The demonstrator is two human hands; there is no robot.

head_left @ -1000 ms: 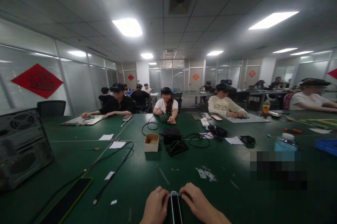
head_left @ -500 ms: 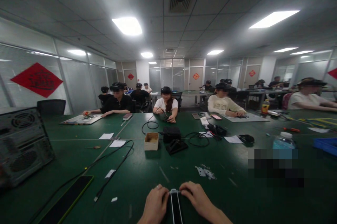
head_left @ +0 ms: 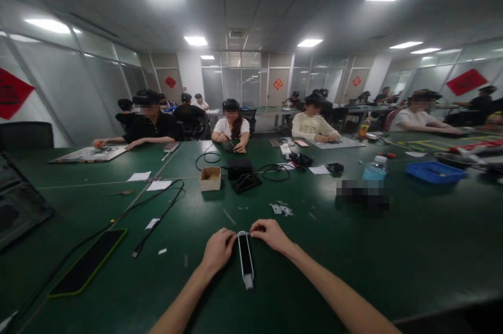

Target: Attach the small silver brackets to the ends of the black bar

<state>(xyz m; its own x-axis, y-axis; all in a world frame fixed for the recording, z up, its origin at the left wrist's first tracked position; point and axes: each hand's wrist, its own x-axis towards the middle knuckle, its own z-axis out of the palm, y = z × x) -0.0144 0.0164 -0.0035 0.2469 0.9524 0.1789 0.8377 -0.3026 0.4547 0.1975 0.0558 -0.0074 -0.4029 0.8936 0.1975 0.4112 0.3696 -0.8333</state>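
Note:
A long, narrow black piece with a white frame (head_left: pixel 245 256) lies on the green table in front of me, with a pale block at its near end. My left hand (head_left: pixel 218 249) is closed, thumb and fingers pinched at the far left corner of the frame. On the opposite side my right hand (head_left: pixel 271 235) pinches at the far right corner. Whether a smaller part sits between the fingertips is too small to tell. Just beyond my hands lies a little pile of flat metal pieces (head_left: pixel 280 209).
At left are a black panel with green edging (head_left: pixel 90 263), a black cable (head_left: pixel 161 221) and a computer case (head_left: pixel 21 208). Farther off stand a small cardboard box (head_left: pixel 210 179), a bottle (head_left: pixel 375 168) and a blue tray (head_left: pixel 434 173). Other people sit across the table.
My view has tilted down and turned right, so more of my forearms and the framed piece's near end show. Both hands stay at its far end.

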